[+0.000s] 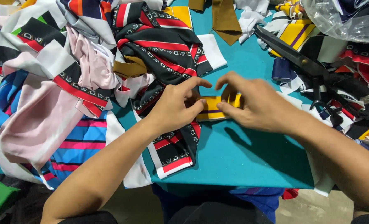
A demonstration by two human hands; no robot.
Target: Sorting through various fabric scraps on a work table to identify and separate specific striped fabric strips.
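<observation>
A small yellow fabric strip with a purple stripe lies on the teal table cover. My left hand pinches its left end, thumb and fingers closed on the cloth. Over the strip's right end, my right hand presses down, fingers gripping the fabric. The two hands nearly touch above the strip, and most of it is hidden beneath them.
A big heap of scraps, black-red striped, pink and blue, fills the left side. Large black scissors lie at the right among yellow and white scraps. A clear plastic bag sits top right. The table's near edge runs below my arms.
</observation>
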